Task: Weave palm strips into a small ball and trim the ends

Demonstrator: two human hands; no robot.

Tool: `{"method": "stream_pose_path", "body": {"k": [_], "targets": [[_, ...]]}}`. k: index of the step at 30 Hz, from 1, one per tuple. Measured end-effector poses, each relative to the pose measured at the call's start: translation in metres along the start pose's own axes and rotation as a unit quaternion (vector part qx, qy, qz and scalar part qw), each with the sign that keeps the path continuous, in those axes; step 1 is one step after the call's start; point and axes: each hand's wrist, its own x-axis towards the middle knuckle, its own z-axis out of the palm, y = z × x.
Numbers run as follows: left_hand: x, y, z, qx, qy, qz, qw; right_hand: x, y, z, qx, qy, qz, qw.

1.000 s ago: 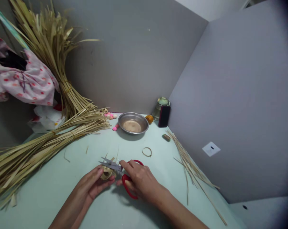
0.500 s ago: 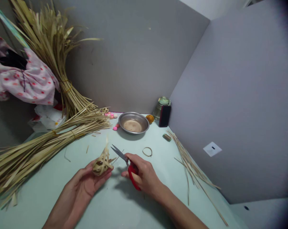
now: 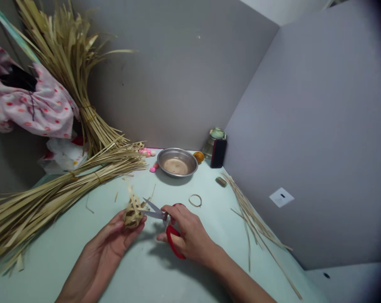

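Observation:
My left hand (image 3: 114,235) holds a small woven ball of pale straw strips (image 3: 133,215) in its fingertips, with loose strip ends sticking up from its top. In my right hand (image 3: 187,231) is a pair of scissors (image 3: 171,242) with red handles. Their blades (image 3: 154,209) are spread apart and point left at the strip ends on the ball's right side. Whether the blades touch a strip I cannot tell. A thin ring of straw (image 3: 195,200) lies on the table beyond my right hand.
Long straw bundles (image 3: 67,185) cover the table's left side; another bundle (image 3: 76,84) stands behind them. At the back are a metal bowl of water (image 3: 177,163), pink pieces (image 3: 147,152), an orange ball (image 3: 198,157), a phone (image 3: 218,153) and a glass jar (image 3: 208,147). Thin strips (image 3: 253,219) lie right.
The scissors have opened and moved left, closer to the woven ball. The ball has turned slightly in my left hand.

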Motion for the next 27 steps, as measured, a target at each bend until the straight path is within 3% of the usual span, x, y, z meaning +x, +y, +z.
{"method": "stream_pose_path", "body": {"k": [3, 8, 18, 27], "targets": [[0.0, -0.003, 0.0, 0.04, 0.028, 0.029, 0.998, -0.001, 0.001, 0.003, -0.016, -0.002, -0.013, 1.0], [-0.003, -0.007, -0.001, 0.128, -0.016, 0.101, 0.986, -0.001, -0.005, 0.004, -0.022, -0.027, 0.012, 0.999], [-0.006, -0.009, -0.002, 0.245, -0.004, 0.216, 0.945, -0.004, -0.011, 0.006, 0.02, -0.073, 0.033, 0.997], [-0.003, -0.013, -0.004, 0.213, 0.025, 0.192, 0.958, -0.007, -0.017, 0.012, -0.017, -0.091, 0.033, 0.995]]}}
